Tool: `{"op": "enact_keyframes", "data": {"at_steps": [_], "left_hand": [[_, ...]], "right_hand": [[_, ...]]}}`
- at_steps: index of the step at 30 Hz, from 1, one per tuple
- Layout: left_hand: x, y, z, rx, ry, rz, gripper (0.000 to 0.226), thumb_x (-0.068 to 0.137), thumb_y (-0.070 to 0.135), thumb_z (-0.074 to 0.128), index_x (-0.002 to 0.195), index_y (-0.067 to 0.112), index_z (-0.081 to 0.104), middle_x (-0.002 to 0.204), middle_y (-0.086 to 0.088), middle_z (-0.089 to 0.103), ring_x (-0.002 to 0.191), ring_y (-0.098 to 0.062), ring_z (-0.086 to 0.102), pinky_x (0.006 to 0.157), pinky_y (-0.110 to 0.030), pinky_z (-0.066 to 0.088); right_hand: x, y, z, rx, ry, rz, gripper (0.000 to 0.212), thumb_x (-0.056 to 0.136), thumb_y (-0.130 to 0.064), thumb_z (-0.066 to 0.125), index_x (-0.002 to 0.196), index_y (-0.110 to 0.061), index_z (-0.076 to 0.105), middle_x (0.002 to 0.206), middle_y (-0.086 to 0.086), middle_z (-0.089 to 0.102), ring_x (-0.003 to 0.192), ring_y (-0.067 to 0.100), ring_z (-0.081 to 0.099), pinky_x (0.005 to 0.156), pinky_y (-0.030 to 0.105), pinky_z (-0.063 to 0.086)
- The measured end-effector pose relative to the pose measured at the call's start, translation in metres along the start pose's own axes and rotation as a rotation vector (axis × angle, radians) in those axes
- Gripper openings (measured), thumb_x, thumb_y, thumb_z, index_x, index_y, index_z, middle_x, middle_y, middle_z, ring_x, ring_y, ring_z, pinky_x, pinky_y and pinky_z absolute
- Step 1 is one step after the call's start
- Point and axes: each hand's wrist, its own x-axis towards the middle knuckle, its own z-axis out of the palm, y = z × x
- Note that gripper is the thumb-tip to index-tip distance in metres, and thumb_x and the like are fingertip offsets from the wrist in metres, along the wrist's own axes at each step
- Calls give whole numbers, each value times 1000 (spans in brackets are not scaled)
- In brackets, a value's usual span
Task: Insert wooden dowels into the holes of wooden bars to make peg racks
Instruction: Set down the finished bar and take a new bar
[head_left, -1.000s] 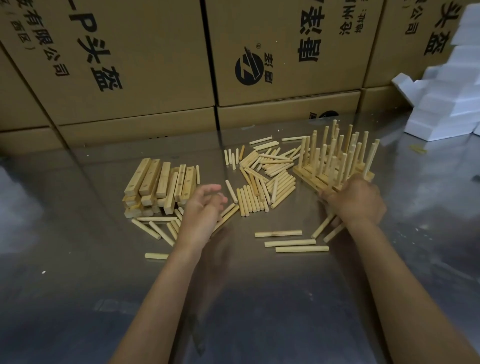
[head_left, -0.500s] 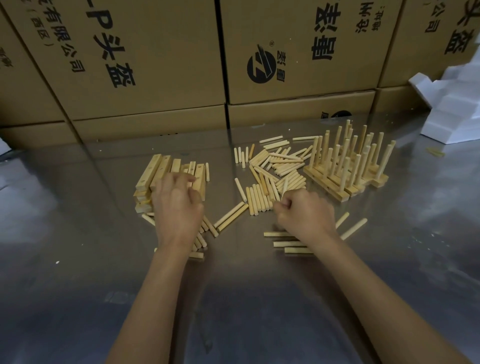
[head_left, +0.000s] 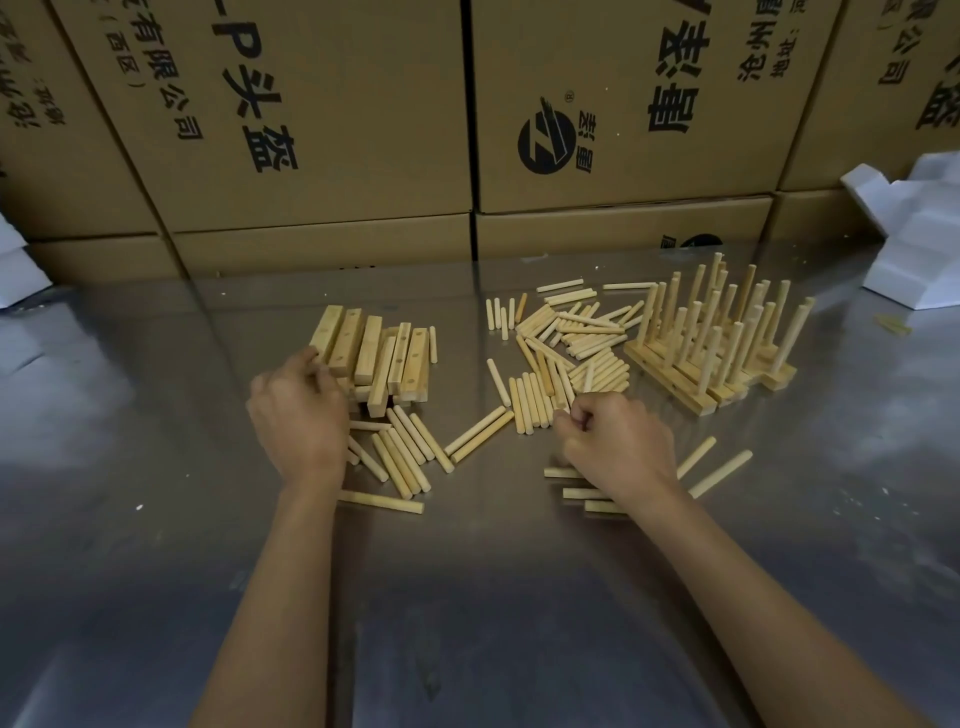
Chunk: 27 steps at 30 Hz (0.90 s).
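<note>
Only the head view here, so this is all from up top looking down. My left hand (head_left: 301, 415) is reaching forward, palm down, with the fingers curled onto the near-left end of the stack of wooden bars (head_left: 376, 358). The fingertips are tucked against the wood, so I can't tell if it's actually gripping one bar or just resting on the pile. My right hand (head_left: 615, 447) is balled up knuckles-up, thumb and index pinched together at the near edge of the loose dowels (head_left: 566, 353); looks like one dowel is poking up out of the pinch, but it's small and a bit blurry.

Everything wooden is pale, raw, unfinished stuff. The bars are squared blocks with drilled holes showing on top, heaped a couple of layers deep left of the table's middle. The dowels are smooth round sticks, mostly scattered in a messy fan in the middle toward the far edge, with another bunch (head_left: 405, 452) lying just this side of the bars and partly under my left wrist. A few more sit under my right wrist.

Finished peg racks (head_left: 717, 343) stand packed together right of the dowels, pegs upright.

The table (head_left: 156, 519) is shiny scuffed metal. Printed cardboard boxes (head_left: 311, 130) wall off the far edge, and white foam blocks (head_left: 914, 234) sit at the far-right corner.
</note>
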Motion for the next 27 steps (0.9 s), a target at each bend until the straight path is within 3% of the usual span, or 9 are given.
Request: {"op": "enact_keyframes", "data": {"at_steps": [5, 8, 10, 12, 15, 18, 20, 23, 27], "left_hand": [[-1, 12, -11, -148, 47, 23, 34, 98, 24, 60, 130, 14, 66, 122, -13, 68, 114, -23, 61, 100, -30, 43], [-15, 38, -20, -372, -27, 75, 29, 93, 27, 69, 122, 24, 72, 107, 0, 74, 87, -5, 67, 79, -14, 50], [-27, 54, -22, -545, -231, 77, 27, 89, 23, 74, 115, 29, 74, 98, 10, 76, 77, 1, 67, 65, -14, 52], [-42, 66, -19, -602, -524, 132, 26, 87, 17, 76, 110, 29, 76, 92, 16, 76, 72, 7, 66, 58, -8, 47], [-60, 79, -14, -615, -824, 190, 27, 85, 8, 76, 107, 24, 78, 95, 13, 77, 81, 1, 71, 71, -14, 55], [-62, 79, -9, -603, -924, 159, 31, 83, 6, 78, 104, 29, 77, 96, 5, 77, 91, -18, 73, 90, -37, 58], [-59, 76, -6, -665, -1060, 101, 39, 82, 13, 80, 114, 33, 70, 108, 6, 73, 92, -22, 74, 89, -38, 58], [-59, 69, -2, -819, -1245, -129, 50, 88, 32, 73, 135, 31, 54, 117, -1, 71, 93, -28, 74, 81, -39, 60], [-58, 63, 1, -850, -1358, -275, 35, 100, 32, 56, 134, 30, 57, 98, -4, 72, 72, -24, 67, 57, -33, 55]], "right_hand": [[-1, -6, -1, 110, 33, 4, 41, 95, -40, 56, 61, -18, 57, 54, -6, 56, 56, 9, 55, 54, 26, 35], [-2, -19, -8, 531, -66, 39, 36, 96, -43, 58, 71, -19, 67, 65, 0, 64, 63, 10, 59, 58, 22, 43], [-2, -28, -15, 884, -160, 163, 33, 94, -49, 58, 91, -19, 72, 73, 0, 70, 58, 6, 59, 54, 15, 44], [1, -28, -19, 1146, -243, 337, 40, 88, -58, 59, 107, -24, 68, 81, 1, 74, 58, 7, 60, 52, 21, 45], [9, -14, -25, 1343, -227, 526, 40, 91, -47, 61, 114, -15, 65, 77, 2, 71, 56, 9, 57, 53, 23, 43], [15, 1, -28, 1408, -266, 529, 21, 98, -26, 58, 109, -8, 61, 72, 1, 63, 56, 8, 54, 51, 20, 42], [16, 4, -29, 1408, -307, 476, 12, 99, -21, 56, 102, -9, 59, 73, 3, 61, 57, 10, 54, 51, 20, 42], [12, -4, -28, 1255, -386, 294, 14, 98, -17, 58, 105, -5, 62, 76, 5, 64, 60, 12, 56, 50, 21, 42], [2, -21, -23, 1004, -375, 65, 14, 96, -22, 63, 102, -11, 70, 76, 2, 71, 61, 7, 60, 50, 16, 43]]}}
